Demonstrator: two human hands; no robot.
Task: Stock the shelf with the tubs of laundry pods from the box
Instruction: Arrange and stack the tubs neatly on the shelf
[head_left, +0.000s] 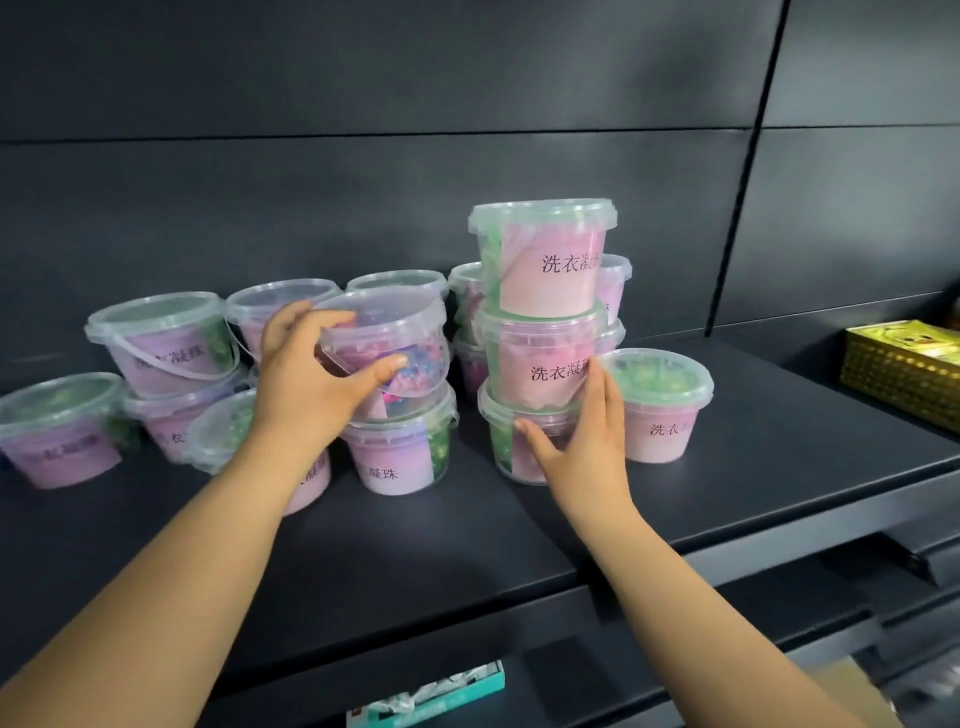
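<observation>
while the left hand (306, 384) curls thumb and fingers round a tilted tub (395, 332), i see that tub leaning over a lower tub (395, 457) near the middle of the shelf (467, 545). at its three o'clock stands a stack of three tubs (543, 291); the right hand (582, 436) lies spread, fingers straight, pressed against the stack's lower two. a single tub (657, 410) stands just beside, at the stack's three o'clock. more tubs (156, 338) crowd toward nine o'clock, and a gold box (904, 374) sits far out at three.
</observation>
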